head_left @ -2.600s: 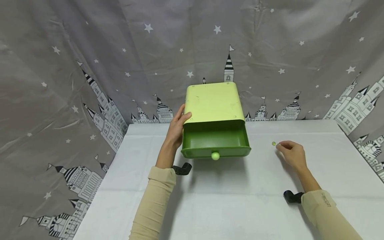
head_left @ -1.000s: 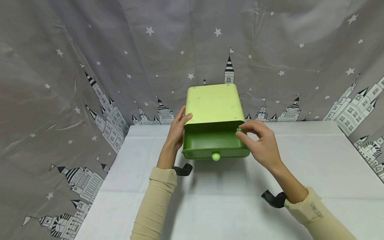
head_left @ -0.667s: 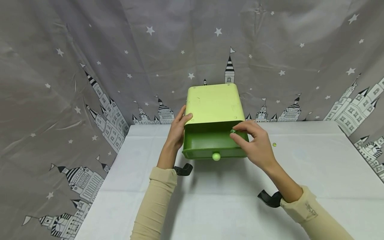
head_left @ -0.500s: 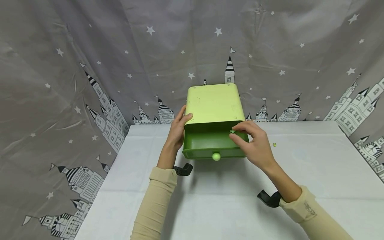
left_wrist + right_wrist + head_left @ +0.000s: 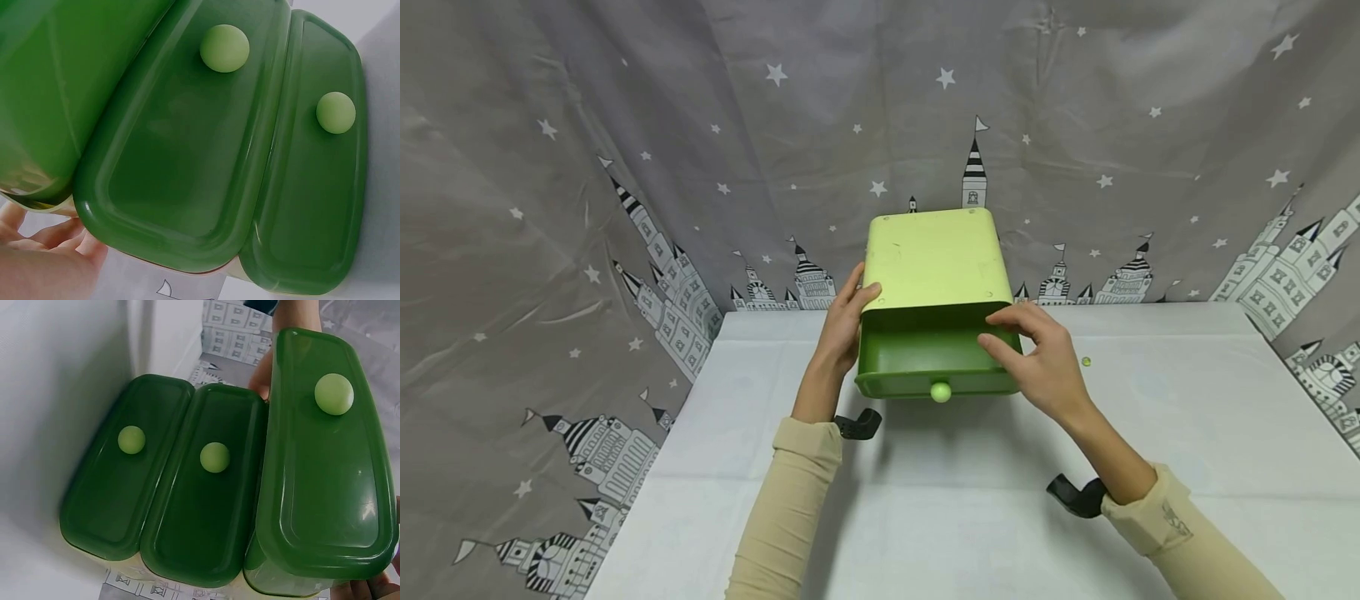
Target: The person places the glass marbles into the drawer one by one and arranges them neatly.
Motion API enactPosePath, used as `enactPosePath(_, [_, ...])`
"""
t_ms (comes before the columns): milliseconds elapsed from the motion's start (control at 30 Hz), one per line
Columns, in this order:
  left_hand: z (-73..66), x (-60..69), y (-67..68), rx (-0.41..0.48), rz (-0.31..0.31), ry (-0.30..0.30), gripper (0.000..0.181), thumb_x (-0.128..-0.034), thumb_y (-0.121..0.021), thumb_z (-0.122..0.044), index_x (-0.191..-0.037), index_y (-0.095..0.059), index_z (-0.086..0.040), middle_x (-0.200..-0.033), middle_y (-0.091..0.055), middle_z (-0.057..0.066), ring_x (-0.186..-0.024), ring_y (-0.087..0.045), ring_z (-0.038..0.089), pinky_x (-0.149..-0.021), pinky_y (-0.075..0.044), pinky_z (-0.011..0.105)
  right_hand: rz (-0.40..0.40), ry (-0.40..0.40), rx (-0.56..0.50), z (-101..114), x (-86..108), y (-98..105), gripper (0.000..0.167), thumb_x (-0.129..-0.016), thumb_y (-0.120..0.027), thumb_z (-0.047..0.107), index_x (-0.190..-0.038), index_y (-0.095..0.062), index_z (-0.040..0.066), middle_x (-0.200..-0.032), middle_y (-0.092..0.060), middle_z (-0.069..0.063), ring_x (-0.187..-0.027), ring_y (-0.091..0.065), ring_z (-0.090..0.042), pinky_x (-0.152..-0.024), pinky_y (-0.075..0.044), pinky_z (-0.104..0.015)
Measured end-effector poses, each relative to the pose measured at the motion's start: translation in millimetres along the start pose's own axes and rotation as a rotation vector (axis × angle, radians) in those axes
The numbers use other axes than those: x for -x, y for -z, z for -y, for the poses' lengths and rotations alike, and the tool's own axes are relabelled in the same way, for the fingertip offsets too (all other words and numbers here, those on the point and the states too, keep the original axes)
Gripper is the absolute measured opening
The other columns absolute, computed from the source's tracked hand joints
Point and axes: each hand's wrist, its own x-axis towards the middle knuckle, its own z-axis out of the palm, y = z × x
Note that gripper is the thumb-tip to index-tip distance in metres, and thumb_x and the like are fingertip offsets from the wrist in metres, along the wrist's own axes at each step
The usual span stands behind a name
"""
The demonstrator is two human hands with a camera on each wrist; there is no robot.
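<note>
A small drawer cabinet [image 5: 936, 258] with a pale yellow-green top stands at the table's back. Its dark green top drawer [image 5: 887, 385], with a round light knob [image 5: 941, 392], is pulled out. My left hand [image 5: 837, 333] rests along the cabinet's left side, thumb on the top edge; the left wrist view shows its fingers [image 5: 56, 237] against that side. Over the drawer's right part is my right hand [image 5: 1041, 354], thumb and fingertips apart with nothing between them. Some of its fingers [image 5: 369, 589] show beneath the drawer front in the right wrist view. No marble is visible inside the drawer.
A small yellow-green marble [image 5: 1086, 362] lies on the white tablecloth [image 5: 955, 517], right of the cabinet. Beneath the top drawer are a middle drawer [image 5: 181, 162] and a bottom drawer [image 5: 306, 206], both pushed in. A grey castle-print curtain [image 5: 820, 100] hangs behind.
My right hand went from the table to the drawer carrying a green marble; its thumb and fingers have since parted and the marble is out of sight. The left hand has hardly moved.
</note>
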Motion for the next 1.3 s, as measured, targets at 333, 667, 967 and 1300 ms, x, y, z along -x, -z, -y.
enactPosePath(333, [0.7,-0.9,-0.1,0.004,-0.002,0.004,0.069,-0.0979,-0.063,-0.031,-0.157,-0.028,-0.030,-0.160,-0.025,-0.002,-0.135,-0.042,0.022,-0.103,-0.043,0.042,-0.009,0.006,0.011,-3.5,4.7,3.1,0.016,-0.087,-0.074,-0.001,-0.102,-0.072,-0.001,-0.099,-0.065,-0.012,-0.093,-0.058,-0.020,-0.086,-0.047,-0.025])
enactPosePath(667, [0.2,-0.9,-0.3,-0.019,-0.002,0.008,0.068,-0.0984,-0.062,-0.032,-0.157,-0.028,-0.031,-0.160,-0.024,-0.003,-0.135,-0.041,0.022,-0.103,-0.044,0.042,-0.151,-0.014,0.020,-21.8,7.0,17.5,0.013,-0.090,-0.069,-0.004,-0.102,-0.071,-0.006,-0.101,-0.066,-0.013,-0.093,-0.058,-0.005,-0.085,-0.047,-0.019])
enactPosePath(967, [0.6,-1.0,0.0,0.008,-0.003,0.015,0.070,-0.0984,-0.062,-0.030,-0.158,-0.026,-0.029,-0.159,-0.027,0.000,-0.132,-0.046,0.022,-0.101,-0.045,0.041,-0.292,-0.128,0.003,-63.2,7.0,33.4,0.013,-0.092,-0.067,-0.002,-0.102,-0.070,-0.009,-0.099,-0.068,-0.016,-0.088,-0.062,-0.001,-0.083,-0.047,-0.017])
enactPosePath(1300, [-0.3,-1.4,0.5,0.010,-0.007,0.015,0.071,-0.0985,-0.062,-0.031,-0.159,-0.025,-0.027,-0.159,-0.027,0.000,-0.131,-0.047,0.022,-0.099,-0.046,0.040,-0.366,-0.227,0.083,-101.4,11.5,44.0,0.016,-0.091,-0.067,0.002,-0.102,-0.071,-0.008,-0.095,-0.068,-0.014,-0.082,-0.058,0.000,-0.080,-0.045,-0.016])
